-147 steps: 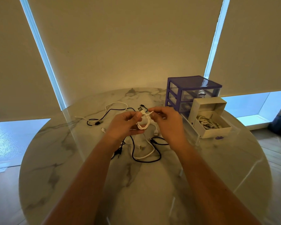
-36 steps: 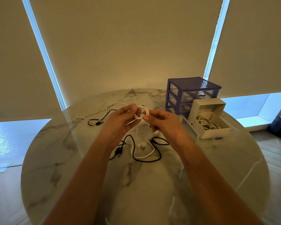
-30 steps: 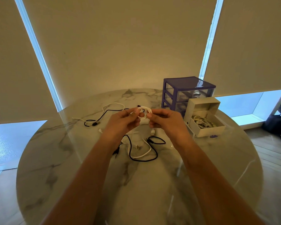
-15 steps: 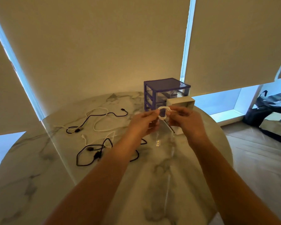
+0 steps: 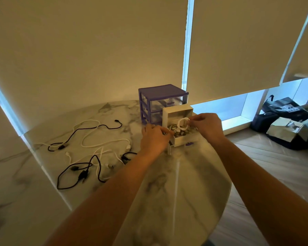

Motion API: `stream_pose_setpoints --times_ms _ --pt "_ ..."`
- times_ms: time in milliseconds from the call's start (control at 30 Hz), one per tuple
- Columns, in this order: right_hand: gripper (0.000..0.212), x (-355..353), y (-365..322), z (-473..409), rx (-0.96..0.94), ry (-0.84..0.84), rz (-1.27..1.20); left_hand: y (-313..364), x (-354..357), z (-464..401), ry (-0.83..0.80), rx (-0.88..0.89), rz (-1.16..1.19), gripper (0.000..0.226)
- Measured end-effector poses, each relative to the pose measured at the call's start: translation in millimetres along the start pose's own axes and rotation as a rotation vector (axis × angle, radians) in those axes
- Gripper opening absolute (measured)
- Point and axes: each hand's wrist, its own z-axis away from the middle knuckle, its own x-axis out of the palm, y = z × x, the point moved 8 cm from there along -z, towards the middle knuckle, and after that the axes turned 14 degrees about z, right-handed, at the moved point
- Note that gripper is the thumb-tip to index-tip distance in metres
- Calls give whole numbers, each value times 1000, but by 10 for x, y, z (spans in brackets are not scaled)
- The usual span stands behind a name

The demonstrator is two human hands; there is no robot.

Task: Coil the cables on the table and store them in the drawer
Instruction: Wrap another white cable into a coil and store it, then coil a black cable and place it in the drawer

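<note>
My right hand (image 5: 205,126) pinches a small coiled white cable (image 5: 182,123) just above an open white box (image 5: 178,110) that has several coiled cables inside. The box sits in the pulled-out clear bottom drawer (image 5: 169,149) of a purple drawer unit (image 5: 163,91). My left hand (image 5: 155,139) is at the box's left rim, fingertips pinched on a white strand that trails from the coil. Loose black cables (image 5: 78,173) and white cables (image 5: 103,143) lie tangled on the marble table (image 5: 167,192) to the left.
The round table's edge curves close on the right, with wooden floor beyond it. Dark bags (image 5: 284,110) and a cardboard box (image 5: 284,129) lie on the floor by the window. Drawn roller blinds hang behind the table.
Both hands have carried the white coil from above the loose cables to the right, over the white box. My left hand has slipped off the coil to the box's rim. My view turned right.
</note>
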Motion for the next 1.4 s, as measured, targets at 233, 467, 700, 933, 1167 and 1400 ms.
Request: stream_pose_setpoints --times_ms 233,467,700,933,1167,1400 --pt "22 294 -21 -111 -131 -55 322 8 12 42 3 -27 10 31" --pt "27 414 -52 -55 -165 -28 556 -11 9 27 11 -9 20 29" --pt "31 378 -125 75 -170 -4 609 -86 -122 -20 2 52 60 26" --pt "18 318 -593 440 -235 210 221 -237 -689 -8 72 85 80 21" --pt "19 941 -1236 872 -384 -138 170 -573 -1419 217 182 73 -76 21" --pt "19 1495 -1277 1139 -410 -489 356 -897 -1605 477 99 58 -321 20"
